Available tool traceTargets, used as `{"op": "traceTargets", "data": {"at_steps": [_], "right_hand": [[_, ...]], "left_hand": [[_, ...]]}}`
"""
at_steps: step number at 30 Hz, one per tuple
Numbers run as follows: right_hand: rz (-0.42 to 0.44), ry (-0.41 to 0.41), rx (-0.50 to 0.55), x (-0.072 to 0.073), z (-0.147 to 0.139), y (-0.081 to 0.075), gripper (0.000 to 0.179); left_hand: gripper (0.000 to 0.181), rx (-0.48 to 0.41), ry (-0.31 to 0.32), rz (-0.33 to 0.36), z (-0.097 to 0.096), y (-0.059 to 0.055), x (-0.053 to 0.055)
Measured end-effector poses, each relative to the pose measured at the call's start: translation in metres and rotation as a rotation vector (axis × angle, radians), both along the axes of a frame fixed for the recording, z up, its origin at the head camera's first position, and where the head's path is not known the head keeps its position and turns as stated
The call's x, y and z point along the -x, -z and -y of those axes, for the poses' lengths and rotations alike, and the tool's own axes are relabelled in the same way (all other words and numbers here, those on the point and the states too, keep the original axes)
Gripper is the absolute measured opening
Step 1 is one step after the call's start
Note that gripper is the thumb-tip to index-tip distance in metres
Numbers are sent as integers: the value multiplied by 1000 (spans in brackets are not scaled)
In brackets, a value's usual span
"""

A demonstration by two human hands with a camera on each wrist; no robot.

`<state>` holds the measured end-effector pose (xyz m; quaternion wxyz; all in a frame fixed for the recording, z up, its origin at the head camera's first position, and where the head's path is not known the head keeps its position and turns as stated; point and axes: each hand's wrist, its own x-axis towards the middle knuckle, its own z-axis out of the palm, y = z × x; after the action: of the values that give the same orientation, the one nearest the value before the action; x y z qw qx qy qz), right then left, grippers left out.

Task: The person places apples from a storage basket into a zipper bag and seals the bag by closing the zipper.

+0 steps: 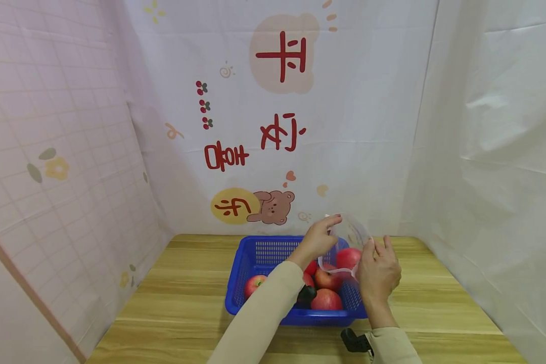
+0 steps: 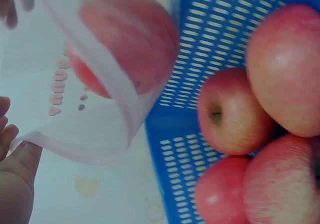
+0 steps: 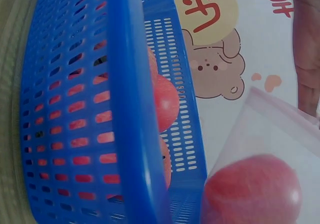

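A clear plastic bag (image 2: 120,84) with a pale rim hangs with its mouth spread, and one red apple (image 2: 135,44) lies inside. My left hand (image 1: 318,240) pinches the bag's rim on the left, index finger stretched along it. On the opposite side, my right hand (image 1: 379,270) grips the rim between thumb and fingers. Both hands are over the right end of a blue plastic basket (image 1: 236,283). Several loose apples (image 1: 326,300) sit in that basket, partly covered by my left forearm in the head view. In the right wrist view the bagged apple (image 3: 255,191) hangs beside the basket wall.
The basket stands on a wood-grain table (image 1: 182,303). Behind it hangs a white cloth (image 1: 368,126) with red characters and a printed bear (image 1: 275,207). More cloth closes off both sides. A black wrist mount (image 1: 356,341) sits by the right sleeve.
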<state>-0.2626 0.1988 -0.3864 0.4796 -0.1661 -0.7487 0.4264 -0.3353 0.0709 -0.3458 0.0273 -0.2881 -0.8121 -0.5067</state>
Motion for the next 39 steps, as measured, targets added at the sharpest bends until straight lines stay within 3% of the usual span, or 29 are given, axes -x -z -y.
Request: {"op": "traceTargets", "data": {"at_steps": [5, 13, 22, 31, 39], "right_hand": [[-26, 17, -29, 0, 0, -3, 33], [-57, 41, -25, -1, -6, -9, 33], [-72, 44, -27, -3, -17, -24, 33], [18, 41, -15, -5, -27, -13, 38], [41, 32, -1, -5, -31, -8, 39]], "left_hand": [[61, -46, 64, 18, -6, -11, -3], [59, -87, 132, -1, -8, -16, -4], [57, -13, 129, -38, -11, -14, -2], [56, 40, 107, -6, -16, -5, -3], [55, -2, 66, 42, -11, 2, -3]]}}
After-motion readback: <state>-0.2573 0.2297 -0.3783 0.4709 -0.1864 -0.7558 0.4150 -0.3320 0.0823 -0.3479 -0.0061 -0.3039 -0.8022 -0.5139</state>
